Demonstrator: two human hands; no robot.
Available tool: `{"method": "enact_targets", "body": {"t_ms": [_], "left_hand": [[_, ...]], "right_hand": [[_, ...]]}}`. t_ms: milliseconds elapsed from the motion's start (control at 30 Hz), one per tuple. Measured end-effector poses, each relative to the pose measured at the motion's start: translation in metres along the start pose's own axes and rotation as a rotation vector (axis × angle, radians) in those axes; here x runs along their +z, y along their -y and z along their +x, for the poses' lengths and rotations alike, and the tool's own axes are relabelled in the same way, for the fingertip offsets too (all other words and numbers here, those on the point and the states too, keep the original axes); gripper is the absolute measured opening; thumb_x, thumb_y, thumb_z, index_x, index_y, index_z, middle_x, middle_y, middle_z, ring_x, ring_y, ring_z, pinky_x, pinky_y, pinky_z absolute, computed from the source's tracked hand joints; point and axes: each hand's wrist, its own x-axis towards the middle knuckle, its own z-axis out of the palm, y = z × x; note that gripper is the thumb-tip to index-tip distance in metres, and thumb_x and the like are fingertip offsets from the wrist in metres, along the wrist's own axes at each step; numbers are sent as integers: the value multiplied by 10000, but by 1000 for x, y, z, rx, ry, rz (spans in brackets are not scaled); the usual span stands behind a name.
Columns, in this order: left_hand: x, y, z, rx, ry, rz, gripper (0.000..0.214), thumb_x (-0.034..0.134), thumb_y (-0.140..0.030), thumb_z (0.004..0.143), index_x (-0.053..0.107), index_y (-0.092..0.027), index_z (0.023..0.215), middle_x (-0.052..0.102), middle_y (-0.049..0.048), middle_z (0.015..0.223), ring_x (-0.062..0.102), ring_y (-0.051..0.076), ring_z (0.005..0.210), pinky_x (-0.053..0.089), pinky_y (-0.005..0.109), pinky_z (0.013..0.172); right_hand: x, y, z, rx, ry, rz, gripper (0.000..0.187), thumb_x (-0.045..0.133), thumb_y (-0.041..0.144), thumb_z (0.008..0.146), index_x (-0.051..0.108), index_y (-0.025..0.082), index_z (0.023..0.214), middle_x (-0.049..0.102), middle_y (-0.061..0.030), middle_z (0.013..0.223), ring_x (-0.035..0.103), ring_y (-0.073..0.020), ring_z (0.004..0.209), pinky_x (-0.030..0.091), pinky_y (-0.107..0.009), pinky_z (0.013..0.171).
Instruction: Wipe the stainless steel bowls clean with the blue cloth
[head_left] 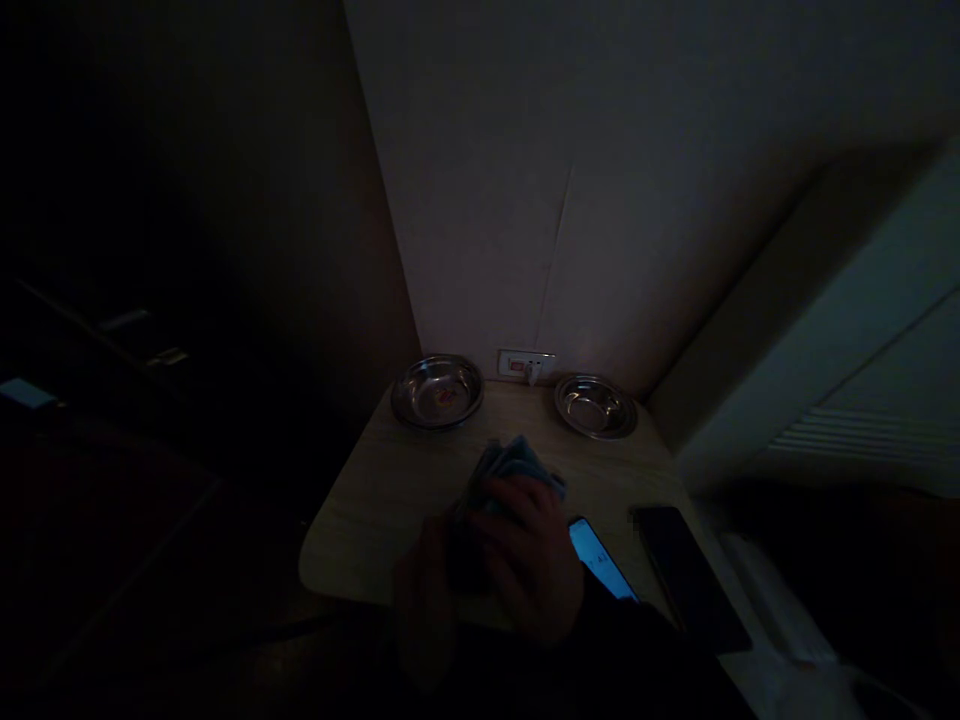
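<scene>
In dim light, a folded bluish bundle (pixel 517 458) is held above the near middle of the small table. Whether it is cloth or paper cannot be made out. My right hand (pixel 532 560) wraps over its front and right side, fingers bent around it. Lower down on the left, my left hand (pixel 426 590) grips the bundle's near left side with curled fingers; part of it sinks into shadow. Just right of my right hand lies a phone (pixel 600 560) with a lit screen.
Two shallow steel bowls, a left one (pixel 439 393) and a right one (pixel 596 408), stand along the table's (pixel 360 530) back edge. Between them, a socket (pixel 526 365) with a plug is on the wall. A dark flat object (pixel 691 575) lies at the right edge.
</scene>
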Motion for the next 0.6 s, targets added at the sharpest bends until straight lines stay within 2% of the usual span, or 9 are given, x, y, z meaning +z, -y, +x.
{"method": "enact_targets", "body": {"t_ms": [67,233,300,433,600], "left_hand": [[0,-3,-5,34,36,-1,610,415,-663,787,732,-161,922,737,110,893,673,283,860,528,361,730],[-1,-14,-12,154,115,19,480,579,-606,717,742,-188,890,737,84,922,657,271,911,518,320,769],[-2,-18,-9,145,154,0,493,590,-602,711,735,-169,898,736,88,928,655,269,907,516,321,769],[-4,-23,-3,66,117,-88,505,591,-595,714,711,-162,944,722,90,984,643,265,955,502,326,801],[-6,-29,0,-15,282,-160,475,554,-559,759,684,-173,1004,699,102,1061,627,279,1010,490,354,837]], "right_hand": [[0,-14,6,102,-12,96,271,454,203,881,695,233,1003,670,-73,1088,571,-234,1016,466,-437,853],[-9,-50,19,381,-73,379,258,535,346,859,718,231,999,699,-77,1077,632,-227,1016,493,-413,910],[-15,-53,19,521,-98,478,281,580,411,826,726,235,988,716,-67,1039,652,-236,983,502,-421,903],[-27,-55,16,755,-196,679,377,668,517,730,742,208,933,739,-77,956,673,-264,921,502,-457,886],[-34,-61,10,849,-308,703,436,717,553,663,743,204,922,737,-84,956,651,-299,980,462,-497,925]]}}
